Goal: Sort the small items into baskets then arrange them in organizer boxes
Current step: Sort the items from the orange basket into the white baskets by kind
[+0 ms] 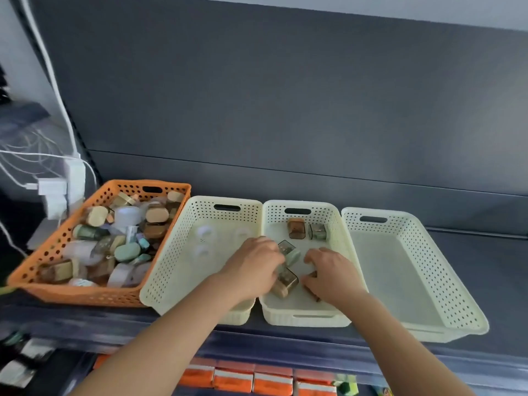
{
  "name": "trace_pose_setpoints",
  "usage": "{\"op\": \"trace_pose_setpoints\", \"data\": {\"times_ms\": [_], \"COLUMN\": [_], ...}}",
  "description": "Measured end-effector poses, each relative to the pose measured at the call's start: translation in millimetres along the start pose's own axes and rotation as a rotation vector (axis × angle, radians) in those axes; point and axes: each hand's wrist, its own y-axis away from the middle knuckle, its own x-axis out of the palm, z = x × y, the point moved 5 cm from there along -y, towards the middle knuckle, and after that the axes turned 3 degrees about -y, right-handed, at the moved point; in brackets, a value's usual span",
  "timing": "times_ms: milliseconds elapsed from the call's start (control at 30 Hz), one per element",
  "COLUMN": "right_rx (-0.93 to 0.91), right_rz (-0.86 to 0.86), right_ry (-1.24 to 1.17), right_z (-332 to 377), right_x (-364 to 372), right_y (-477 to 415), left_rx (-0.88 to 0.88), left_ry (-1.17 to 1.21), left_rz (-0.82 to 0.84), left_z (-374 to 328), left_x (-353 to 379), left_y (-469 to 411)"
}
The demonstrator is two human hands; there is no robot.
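An orange basket (85, 292) at the left is full of mixed small items: little boxes, jars and caps. Three cream baskets stand in a row to its right. The left cream basket (171, 267) holds three white round items (204, 234). The middle cream basket (303, 318) holds a brown box (296, 228), a green box (318, 231) and a clear-lidded tan box (286, 282). Both hands are inside it. My left hand (253, 267) curls its fingers on a clear-lidded green box (291, 254). My right hand (328, 277) curls over a brown box (312, 294), mostly hidden.
The right cream basket (457, 281) holds nothing. All baskets sit on a dark shelf against a dark back panel. White chargers and cables (57, 190) hang at the far left. Orange-and-white packs (254, 381) line a lower shelf in front.
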Motion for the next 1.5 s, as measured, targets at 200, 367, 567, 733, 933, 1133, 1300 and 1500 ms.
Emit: {"op": "trace_pose_setpoints", "data": {"times_ms": [200,367,567,733,933,1133,1300,1500], "right_rx": [-0.153,-0.317,-0.537,-0.646,-0.574,-0.518,-0.447,-0.264], "right_rz": [-0.102,-0.109,0.035,0.239,0.366,0.361,0.212,-0.184], "right_ry": [-0.067,-0.15,-0.125,0.009,0.23,0.219,-0.039,-0.345], "right_z": [64,152,260,319,336,335,323,258], "right_x": [-4,3,35,71,97,101,76,16], "right_y": [-19,-30,-38,-47,-59,-63,-63,-51], "left_rx": [-0.182,-0.384,-0.515,-0.533,-0.474,-0.44,-0.432,-0.409], "left_ry": [0.003,-0.051,-0.047,0.049,0.1,0.1,0.219,0.324], "left_rz": [-0.074,-0.061,0.162,0.359,0.442,0.501,0.386,-0.063], "left_z": [63,129,201,238,256,264,262,227], "left_x": [-36,-62,-65,-48,-36,-29,-41,-82], "left_y": [50,114,181,208,206,201,194,161]}}
